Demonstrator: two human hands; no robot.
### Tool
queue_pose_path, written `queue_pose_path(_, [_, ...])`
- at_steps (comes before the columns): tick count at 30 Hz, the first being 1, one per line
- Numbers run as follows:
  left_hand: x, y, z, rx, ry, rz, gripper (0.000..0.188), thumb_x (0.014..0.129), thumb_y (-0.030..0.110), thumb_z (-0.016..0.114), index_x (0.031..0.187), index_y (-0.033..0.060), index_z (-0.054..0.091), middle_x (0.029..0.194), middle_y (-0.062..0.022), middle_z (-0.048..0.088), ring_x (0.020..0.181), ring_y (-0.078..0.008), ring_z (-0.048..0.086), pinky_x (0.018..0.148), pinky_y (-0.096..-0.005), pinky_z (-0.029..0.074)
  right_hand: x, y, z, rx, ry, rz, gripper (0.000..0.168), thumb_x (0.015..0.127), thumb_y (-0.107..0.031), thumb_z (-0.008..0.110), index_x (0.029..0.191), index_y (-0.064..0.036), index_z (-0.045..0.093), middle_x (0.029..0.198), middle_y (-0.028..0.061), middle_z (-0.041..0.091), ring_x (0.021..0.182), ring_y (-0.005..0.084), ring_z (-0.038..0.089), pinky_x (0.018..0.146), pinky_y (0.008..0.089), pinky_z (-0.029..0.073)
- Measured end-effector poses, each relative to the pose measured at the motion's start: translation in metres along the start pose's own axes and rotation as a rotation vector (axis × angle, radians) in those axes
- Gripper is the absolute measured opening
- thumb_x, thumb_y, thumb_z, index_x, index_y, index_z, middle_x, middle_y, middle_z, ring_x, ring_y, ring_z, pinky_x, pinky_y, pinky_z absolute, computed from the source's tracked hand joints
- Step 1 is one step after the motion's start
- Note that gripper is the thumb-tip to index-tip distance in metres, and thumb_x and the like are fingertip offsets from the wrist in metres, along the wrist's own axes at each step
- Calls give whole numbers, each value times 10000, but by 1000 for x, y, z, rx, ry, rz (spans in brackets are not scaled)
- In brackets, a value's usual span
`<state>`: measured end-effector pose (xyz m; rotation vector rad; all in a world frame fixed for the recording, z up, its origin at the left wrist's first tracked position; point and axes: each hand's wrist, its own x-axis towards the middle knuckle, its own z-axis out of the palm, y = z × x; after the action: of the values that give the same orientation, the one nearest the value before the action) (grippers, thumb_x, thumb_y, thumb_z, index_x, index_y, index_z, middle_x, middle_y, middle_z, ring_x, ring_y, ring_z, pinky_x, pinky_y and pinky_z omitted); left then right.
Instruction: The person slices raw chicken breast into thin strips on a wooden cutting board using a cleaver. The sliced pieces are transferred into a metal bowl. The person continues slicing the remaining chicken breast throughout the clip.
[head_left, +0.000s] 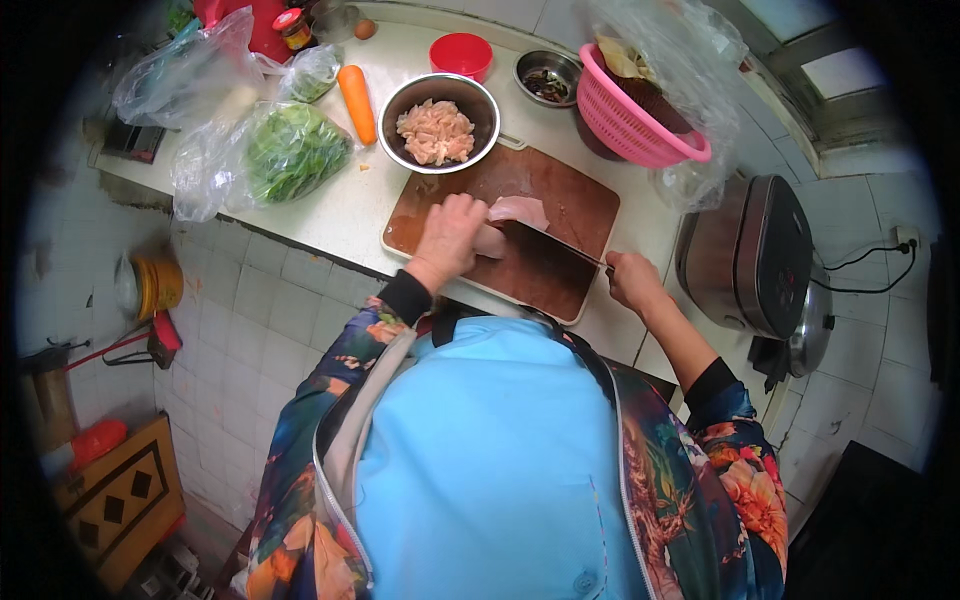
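Observation:
On the brown cutting board (570, 187) lies a piece of raw pale meat (520, 211), probably chicken. My left hand (450, 236) rests on another piece of the meat (489, 241), its fingers bent over the end near the blade. The handle of a kitchen knife (555, 244) is in my right hand (634, 279); the blade reaches left across the board, its tip end close to my left fingers, between the two meat portions. A steel bowl (386, 131) of cut raw meat pieces (436, 132) stands at the board's far left corner.
Left of the bowl are a carrot (357, 103) and bagged leafy greens (296, 150). Behind stand a red bowl (460, 56) and a small steel bowl (549, 76) with dark bits. A pink basket (637, 120) and a rice cooker (750, 255) are at the right.

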<state>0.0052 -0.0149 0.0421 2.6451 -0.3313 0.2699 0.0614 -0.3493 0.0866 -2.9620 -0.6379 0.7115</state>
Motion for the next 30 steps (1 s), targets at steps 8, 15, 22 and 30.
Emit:
queue_pose_path(8, [-11, -57, -21, -12, -62, -57, 517, 583, -56, 653, 1065, 91, 536, 1005, -121, 534, 1020, -341, 522, 873, -458, 425, -26, 0, 13, 22, 48, 70, 111, 792, -93, 669, 896, -61, 649, 808, 218, 682, 820, 420, 669, 735, 504, 537])
queue_pose_path(15, [42, -5, 25, -205, -47, 63, 568, 632, 105, 732, 1184, 54, 605, 1189, -172, 510, 1130, -374, 479, 925, -479, 428, -67, 7, 35, 701, 185, 206, 169, 858, -143, 694, 967, -15, 673, 672, 140, 639, 587, 263, 631, 585, 387, 520])
queue_pose_path(22, [74, 15, 57, -72, -313, 65, 303, 689, 128, 737, 961, 52, 627, 1071, -151, 574, 1060, -362, 534, 861, -471, 467, -70, -28, 28, 924, 173, 450, 238, 909, -223, 658, 948, 11, 670, 646, 97, 629, 497, 175, 604, 459, 344, 469])
queue_pose_path(30, [62, 32, 58, -933, -205, -162, 298, 763, 200, 804, 864, 25, 584, 767, -146, 591, 705, -399, 593, 677, -451, 505, -57, -19, 47, 881, 189, 432, 272, 917, -221, 614, 998, 33, 663, 650, 201, 649, 546, 312, 643, 568, 412, 505])
